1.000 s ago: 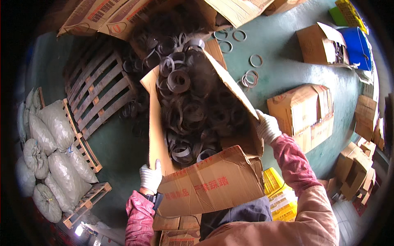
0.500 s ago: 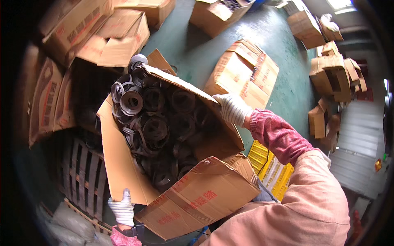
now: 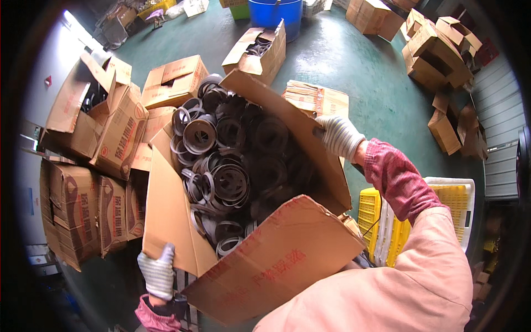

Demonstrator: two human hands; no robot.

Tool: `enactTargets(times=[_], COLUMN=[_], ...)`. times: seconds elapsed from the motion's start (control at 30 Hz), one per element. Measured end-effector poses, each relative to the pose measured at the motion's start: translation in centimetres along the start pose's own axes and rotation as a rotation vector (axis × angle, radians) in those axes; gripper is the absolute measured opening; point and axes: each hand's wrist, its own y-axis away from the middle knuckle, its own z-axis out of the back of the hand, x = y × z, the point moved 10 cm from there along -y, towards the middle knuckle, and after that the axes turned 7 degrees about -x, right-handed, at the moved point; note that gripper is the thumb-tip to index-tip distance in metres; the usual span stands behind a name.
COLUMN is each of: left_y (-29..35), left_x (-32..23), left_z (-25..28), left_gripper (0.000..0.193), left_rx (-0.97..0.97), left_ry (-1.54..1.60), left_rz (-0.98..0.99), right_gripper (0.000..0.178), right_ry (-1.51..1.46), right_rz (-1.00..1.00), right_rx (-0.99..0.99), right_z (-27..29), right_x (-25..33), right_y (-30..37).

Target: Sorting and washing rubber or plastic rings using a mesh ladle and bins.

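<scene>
A large cardboard box (image 3: pixel 271 265) with its flaps up fills the middle of the view, tilted in front of my body. Inside lies a heap of dark grey rings (image 3: pixel 228 180), some of them flanged, piled toward the far left. My left hand (image 3: pixel 157 272), in a white striped knit glove, grips the lower corner of the left flap with the thumb on top. My right hand (image 3: pixel 340 137), gloved alike, is closed on the edge of the far right flap. The box's underside is hidden.
Stacked cartons (image 3: pixel 83 213) stand on the left. Beyond the box are another carton of dark parts (image 3: pixel 268 58), a flattish carton (image 3: pixel 318 98) and a blue bin (image 3: pixel 275 17). Yellow and white plastic crates (image 3: pixel 381 227) sit by my right arm; opened cartons (image 3: pixel 437 55) lie far right.
My view has swung, bringing the blue bin and more of the left-hand cartons into sight. Both hands keep their hold on the flaps, and the box sits slightly farther right in view.
</scene>
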Motion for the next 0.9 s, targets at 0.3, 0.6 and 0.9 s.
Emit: enactTargets(times=[0.3,0.6,0.9], left_y=[-1.2,-2.3,-5.4], left_x=[-20.0,-22.6,-25.1], left_z=[-16.2,-34.3,-46.8], left_gripper=[0.025,0.024,0.035], left_rx=[-0.013,0.105,0.197], left_ry=[-0.105,-0.155,-0.380], left_rz=[-0.083,-0.073,-0.186], right_gripper=[0.021,0.016,0.012], right_ry=[0.010,0.140,0.069], right_rz=[0.045,-0.072,-0.179], right_rx=[-0.125,0.049,0.140], right_z=[13.1,16.6,11.6], right_x=[-18.7,-34.6,-46.6], right_y=[-6.3,-10.6,-9.3])
